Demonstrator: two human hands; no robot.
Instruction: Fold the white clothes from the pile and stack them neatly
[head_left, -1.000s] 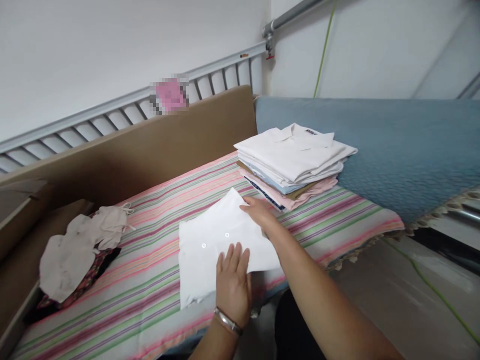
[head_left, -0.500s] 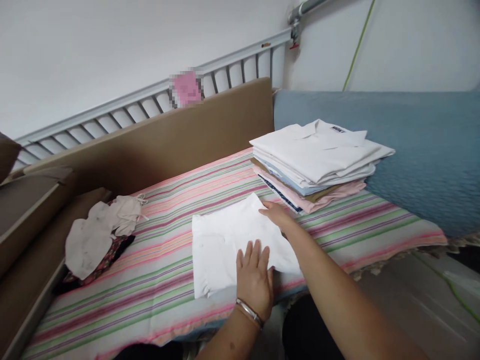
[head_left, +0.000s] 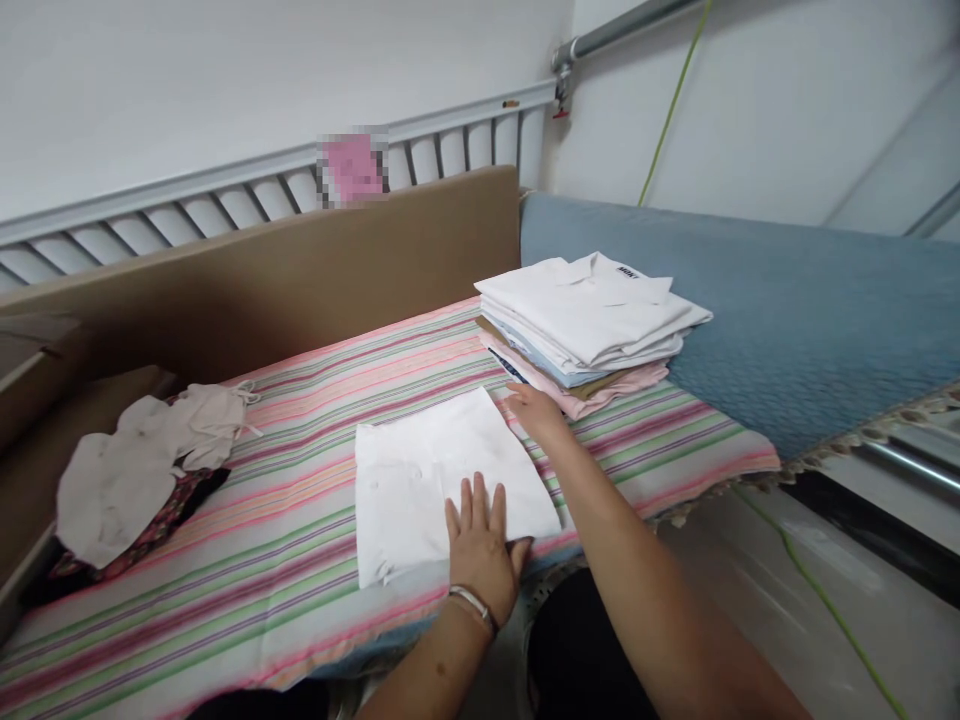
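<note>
A folded white garment [head_left: 420, 460], perhaps a shirt, lies flat near the front edge of the striped cloth. My left hand [head_left: 482, 555], with a silver bangle at the wrist, rests palm down on its lower right part, fingers spread. Just beyond the garment's upper right edge is my right hand [head_left: 538, 412]; its fingers point left and nothing shows in them. Close behind that hand rises a stack of folded clothes [head_left: 581, 315], with white shirts on top and blue, brown and pink pieces below.
Striped cloth [head_left: 300, 500] covers the seat. Crumpled white clothing [head_left: 120, 470] and a dark floral piece [head_left: 161, 520] lie at the left. A brown backrest [head_left: 337, 250] stands before a white radiator [head_left: 217, 210]; a blue-covered armrest [head_left: 750, 320] borders the right.
My right hand has let go of the garment's right edge and sits just off it, and that edge now lies flatter. My left hand stays on the garment. The view has turned slightly right.
</note>
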